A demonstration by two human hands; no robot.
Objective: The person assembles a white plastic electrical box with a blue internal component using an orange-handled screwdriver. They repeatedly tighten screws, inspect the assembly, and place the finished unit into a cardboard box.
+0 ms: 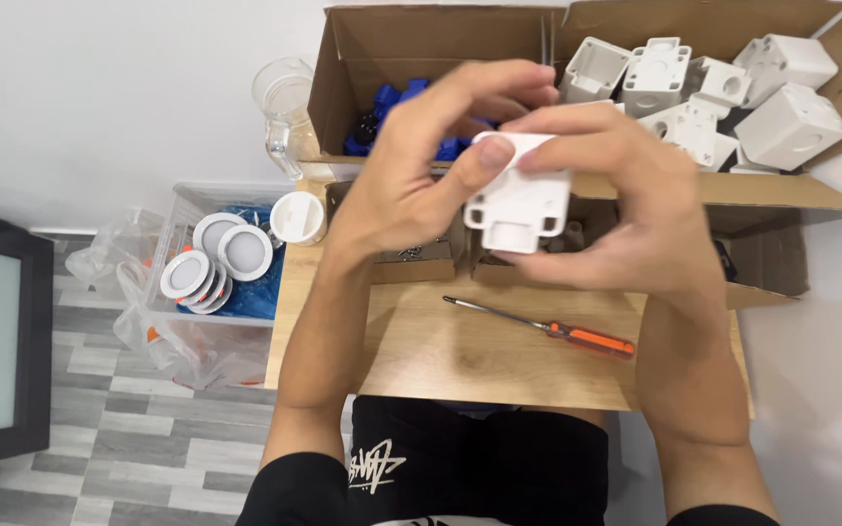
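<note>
1. while both your hands are raised above the wooden table, they share one white plastic box: your left hand pinches its top left corner under the thumb, and your right hand clasps its right side with the fingers curled around it.
2. neither hand is slack; both are closed on the box, which hangs in the air between them with its small lugs and round stub pointing down toward you.
3. as a judgement, you are at the stage of turning or inspecting the box before working on it, so whatever follows calls for a steady hold with one hand, freeing the other.
4. just below the grip, the orange-handled screwdriver lies untouched on the table, its tip pointing left.
5. behind the grip, an open cardboard carton holds more white boxes on the right and blue parts on the left.
6. further left of the grip, a clear tub holds round white discs.
</note>
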